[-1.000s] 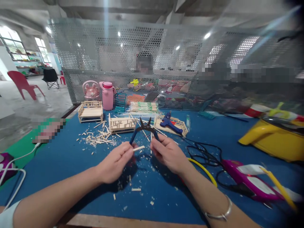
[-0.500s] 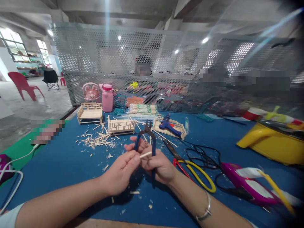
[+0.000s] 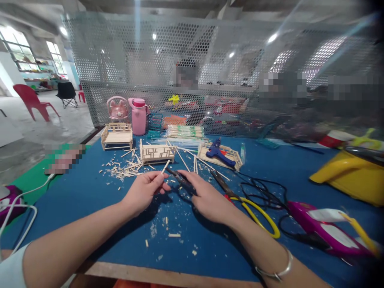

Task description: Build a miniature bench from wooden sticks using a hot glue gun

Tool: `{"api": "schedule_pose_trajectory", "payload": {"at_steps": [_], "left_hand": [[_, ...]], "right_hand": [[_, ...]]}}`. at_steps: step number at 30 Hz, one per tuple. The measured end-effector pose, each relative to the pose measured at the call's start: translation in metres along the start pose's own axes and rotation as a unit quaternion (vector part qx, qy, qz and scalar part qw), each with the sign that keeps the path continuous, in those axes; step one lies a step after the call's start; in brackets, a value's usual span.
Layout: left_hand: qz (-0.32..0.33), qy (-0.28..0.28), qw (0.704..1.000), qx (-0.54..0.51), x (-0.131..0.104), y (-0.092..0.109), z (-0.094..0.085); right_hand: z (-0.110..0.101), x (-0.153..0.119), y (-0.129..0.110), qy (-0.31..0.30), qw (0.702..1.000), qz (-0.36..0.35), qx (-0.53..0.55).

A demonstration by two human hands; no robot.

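My left hand (image 3: 142,192) pinches a short wooden stick (image 3: 165,167) between thumb and fingers, its free end pointing up and away. From the right, my right hand (image 3: 211,197) grips blue-handled nippers (image 3: 179,178). Their dark jaws lie close beside the stick; whether they touch it I cannot tell. The palm and fingers hide most of the handles. Just beyond the hands stands a small stick-built model bench (image 3: 157,153). Stick offcuts (image 3: 127,169) lie heaped to its left, and a few short pieces (image 3: 174,235) are scattered nearer to me.
Long-handled scissors (image 3: 261,216) lie right of my right hand, near black cable and a purple tool (image 3: 321,232). A blue glue gun (image 3: 220,154) rests on another stick model. Behind are a second model bench (image 3: 117,137), a pink bottle (image 3: 138,117) and a perforated metal screen (image 3: 162,60).
The nippers have swung from pointing upright with handles spread to lying low, jaws toward the stick. My hands have moved apart, and the stick now tilts upward.
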State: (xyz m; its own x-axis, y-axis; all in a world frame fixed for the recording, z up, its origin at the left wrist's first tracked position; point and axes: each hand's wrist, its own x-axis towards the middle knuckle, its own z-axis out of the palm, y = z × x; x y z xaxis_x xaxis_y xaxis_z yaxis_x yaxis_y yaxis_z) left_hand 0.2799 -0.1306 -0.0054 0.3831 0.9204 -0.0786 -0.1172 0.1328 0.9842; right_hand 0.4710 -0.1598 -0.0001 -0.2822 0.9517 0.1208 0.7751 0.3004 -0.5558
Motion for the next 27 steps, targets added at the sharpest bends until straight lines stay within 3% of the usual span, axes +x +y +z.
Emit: {"api": "schedule_pose_trajectory", "payload": {"at_steps": [17,23,27], "left_hand": [[0.059,-0.044,0.989,0.126,-0.001,-0.008,-0.002],[0.067,-0.029,0.964,0.256,-0.003,-0.013,-0.001],[0.058,0.01,0.948,0.314,0.0,-0.013,-0.001]], "right_hand": [[0.003,0.0,-0.005,0.005,1.0,-0.007,-0.02],[0.007,0.001,-0.014,-0.016,0.998,0.008,-0.067],[0.015,0.001,-0.018,-0.022,0.994,0.036,-0.103]]}}
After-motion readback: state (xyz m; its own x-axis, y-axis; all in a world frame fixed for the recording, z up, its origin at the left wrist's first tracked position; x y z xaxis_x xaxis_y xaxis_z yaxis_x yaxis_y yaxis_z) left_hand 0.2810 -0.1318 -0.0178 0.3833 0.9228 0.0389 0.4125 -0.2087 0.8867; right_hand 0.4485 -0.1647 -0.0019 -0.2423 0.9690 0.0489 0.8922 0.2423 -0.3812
